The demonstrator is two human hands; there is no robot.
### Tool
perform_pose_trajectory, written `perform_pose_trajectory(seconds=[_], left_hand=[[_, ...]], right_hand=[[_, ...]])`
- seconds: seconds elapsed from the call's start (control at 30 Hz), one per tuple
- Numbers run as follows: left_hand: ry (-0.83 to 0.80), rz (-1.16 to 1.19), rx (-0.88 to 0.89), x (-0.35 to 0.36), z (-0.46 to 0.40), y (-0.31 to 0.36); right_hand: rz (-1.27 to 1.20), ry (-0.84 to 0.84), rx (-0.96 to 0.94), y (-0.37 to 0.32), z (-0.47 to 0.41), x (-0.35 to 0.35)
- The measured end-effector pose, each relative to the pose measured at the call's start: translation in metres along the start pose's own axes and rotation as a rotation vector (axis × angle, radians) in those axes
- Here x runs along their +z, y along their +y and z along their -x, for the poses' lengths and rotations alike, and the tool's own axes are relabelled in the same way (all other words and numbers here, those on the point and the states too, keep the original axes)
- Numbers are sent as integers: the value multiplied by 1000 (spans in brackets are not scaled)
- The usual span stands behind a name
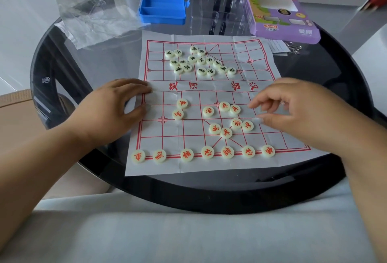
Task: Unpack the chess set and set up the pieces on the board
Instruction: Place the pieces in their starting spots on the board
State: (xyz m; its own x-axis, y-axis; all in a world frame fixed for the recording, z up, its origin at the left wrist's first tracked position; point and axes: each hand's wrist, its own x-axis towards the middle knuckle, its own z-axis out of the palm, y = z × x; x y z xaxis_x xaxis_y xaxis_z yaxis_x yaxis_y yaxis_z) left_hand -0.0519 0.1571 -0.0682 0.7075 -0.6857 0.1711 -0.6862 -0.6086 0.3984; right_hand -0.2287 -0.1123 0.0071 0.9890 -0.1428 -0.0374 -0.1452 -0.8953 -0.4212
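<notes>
The left hand (117,103) lies flat, fingers straight, on the paper board's (188,166) left edge, likely pinning the creased sheet. The right hand (293,108) hovers near the right edge, fingers loosely curled, holding nothing, probably choosing among 9 loose red pieces (225,106); 7 line the near edge, black pieces (201,60) clustered far side.

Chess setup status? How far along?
Done: paper board unfolded, blue tray emptied, seven red pieces along the near edge. In hand: left hand holds the board's edge; right hand hovers, holding nothing. Left: loose red pieces and the whole black heap.
</notes>
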Motion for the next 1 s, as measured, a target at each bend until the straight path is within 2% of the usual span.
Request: perform_pose_trajectory(seconds=[0.33,0.63,0.73,0.87,1.0], left_hand=[[-7,1,-17,0,-1,0],[-13,8,-25,0,-1,1],[-9,8,-15,1,-1,1],[-20,7,-6,2,-2,0],[-18,9,-3,3,-2,-2]], right_hand=[[170,-106,-293,-55,-73,45],[211,-112,-398,-54,-86,54],[183,-56,-340,-42,-75,32],[15,45,-190,-7,-36,2],[-84,54,-19,32,11,0]])
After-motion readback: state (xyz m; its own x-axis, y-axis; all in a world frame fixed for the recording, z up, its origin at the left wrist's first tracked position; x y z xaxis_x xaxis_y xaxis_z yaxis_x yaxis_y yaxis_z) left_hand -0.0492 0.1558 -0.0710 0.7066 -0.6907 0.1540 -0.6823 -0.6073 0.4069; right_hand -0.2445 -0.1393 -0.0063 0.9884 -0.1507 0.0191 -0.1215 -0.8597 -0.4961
